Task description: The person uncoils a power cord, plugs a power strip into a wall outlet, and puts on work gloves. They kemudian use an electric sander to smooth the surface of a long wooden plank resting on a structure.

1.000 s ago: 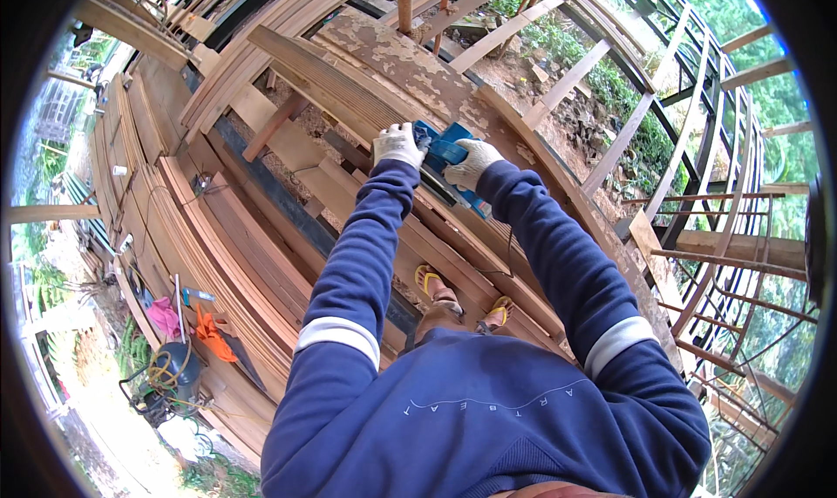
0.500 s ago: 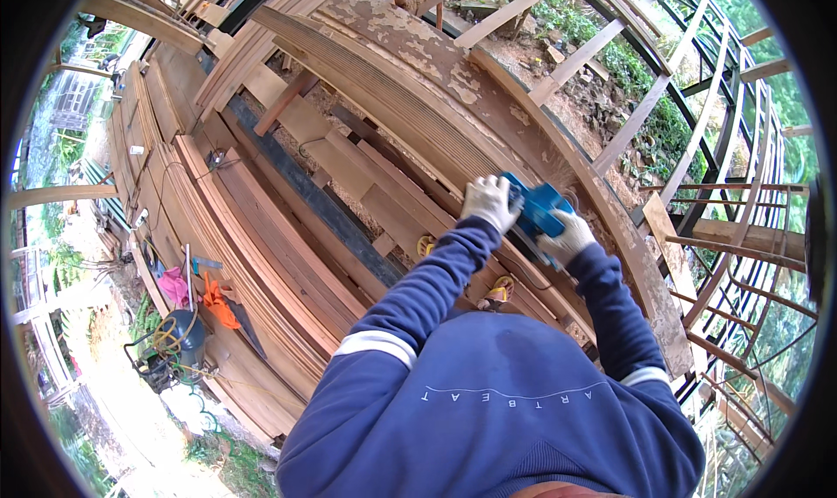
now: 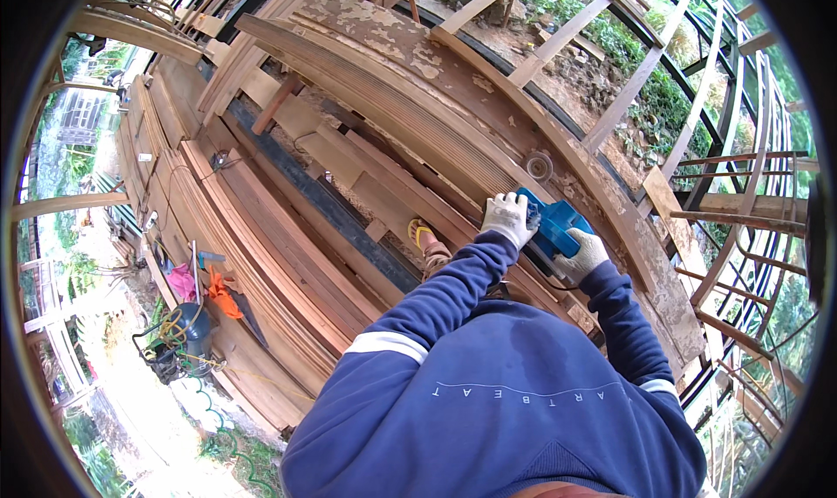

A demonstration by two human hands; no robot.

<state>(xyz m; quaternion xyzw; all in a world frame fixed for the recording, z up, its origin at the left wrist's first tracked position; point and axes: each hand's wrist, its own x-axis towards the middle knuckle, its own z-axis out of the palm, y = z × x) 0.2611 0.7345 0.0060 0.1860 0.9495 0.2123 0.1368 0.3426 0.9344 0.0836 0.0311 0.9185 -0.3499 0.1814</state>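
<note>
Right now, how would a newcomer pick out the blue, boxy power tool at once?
Start at the navy-blue sweatshirt at the bottom, then follow its white-banded sleeves up to the gloved left hand and gloved right hand. The blue, boxy power tool is between them, held by both. Its bright blue colour sets it apart from the brown wooden boards around it.

Blue tool (image 3: pixel 560 228): farther right along grooved board (image 3: pixel 410 125) | Round curl (image 3: pixel 539 167): now clearly visible
</note>
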